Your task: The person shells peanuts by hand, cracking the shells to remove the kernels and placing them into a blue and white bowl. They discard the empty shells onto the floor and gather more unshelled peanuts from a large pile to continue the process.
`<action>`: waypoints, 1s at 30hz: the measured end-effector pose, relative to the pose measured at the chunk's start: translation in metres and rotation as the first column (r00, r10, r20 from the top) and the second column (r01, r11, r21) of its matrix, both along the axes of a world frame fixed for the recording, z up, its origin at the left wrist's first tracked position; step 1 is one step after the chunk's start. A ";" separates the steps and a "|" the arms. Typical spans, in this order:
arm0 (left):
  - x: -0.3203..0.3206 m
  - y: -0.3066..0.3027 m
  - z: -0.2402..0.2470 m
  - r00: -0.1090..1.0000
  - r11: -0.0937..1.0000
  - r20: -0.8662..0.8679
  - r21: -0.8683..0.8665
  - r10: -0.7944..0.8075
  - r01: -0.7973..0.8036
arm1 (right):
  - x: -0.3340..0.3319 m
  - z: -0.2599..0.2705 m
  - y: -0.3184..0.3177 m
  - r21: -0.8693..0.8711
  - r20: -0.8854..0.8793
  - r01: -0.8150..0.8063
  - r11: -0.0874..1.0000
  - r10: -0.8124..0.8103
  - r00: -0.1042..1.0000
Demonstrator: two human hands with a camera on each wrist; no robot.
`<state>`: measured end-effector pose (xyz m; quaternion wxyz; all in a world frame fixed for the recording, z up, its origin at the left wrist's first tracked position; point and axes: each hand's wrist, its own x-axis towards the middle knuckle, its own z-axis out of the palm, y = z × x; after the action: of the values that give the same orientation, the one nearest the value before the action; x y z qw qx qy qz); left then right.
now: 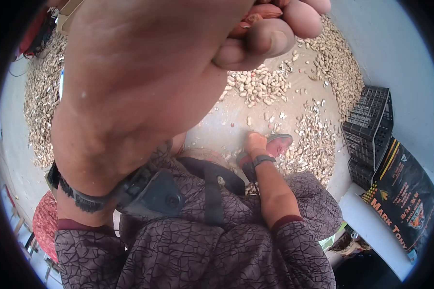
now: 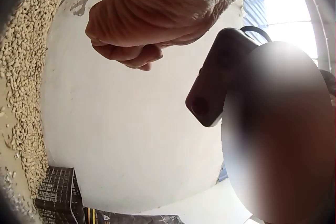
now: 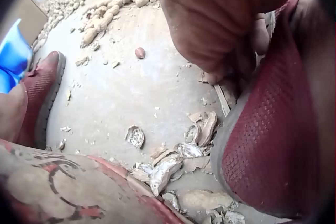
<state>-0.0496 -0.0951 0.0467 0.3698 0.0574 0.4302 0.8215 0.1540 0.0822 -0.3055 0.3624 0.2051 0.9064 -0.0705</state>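
Note:
My left hand [image 1: 144, 91] is raised close in front of the head camera, its fingers curled round several red-skinned peanut kernels [image 1: 265, 12]. In the left wrist view the same hand [image 2: 152, 16] shows from its back, with the kernels hidden. My right hand [image 1: 255, 142] reaches down to the floor beside a red shoe [image 3: 268, 145]. Seen from the right wrist, that hand [image 3: 226, 24] points its fingers downward, and a thin pale strip [image 3: 222, 100] lies right at the fingertips. I cannot tell whether the fingers grip it. Broken peanut shells [image 3: 168, 171] lie just below.
A pile of unshelled peanuts [image 1: 260, 86] lies ahead, with more peanuts [image 1: 340, 72] along the wall. Empty shells [image 1: 316, 139] are scattered on the right. Black crates [image 1: 369, 115] and a black printed bag [image 1: 407, 192] stand there too. One loose kernel [image 3: 139, 53] lies on the floor.

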 end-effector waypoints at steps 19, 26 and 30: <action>0.002 -0.009 -0.004 1.000 0.998 0.029 0.055 0.008 -0.010 | -0.035 0.018 0.080 -0.508 -0.336 0.604 0.614 -0.787 0.517; 0.004 -0.025 -0.009 0.999 0.995 0.040 0.092 0.030 -0.033 | -0.053 0.028 0.055 -0.697 -0.193 0.626 0.351 -0.932 0.308; 0.004 -0.037 -0.012 0.997 0.993 0.049 0.098 0.054 -0.058 | -0.066 0.026 0.044 -0.691 -0.195 0.588 0.420 -0.892 0.408</action>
<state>-0.0455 -0.1321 0.0349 0.3530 0.0447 0.3816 0.8531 0.0881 0.1257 -0.2791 0.0556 0.4676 0.7073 -0.5273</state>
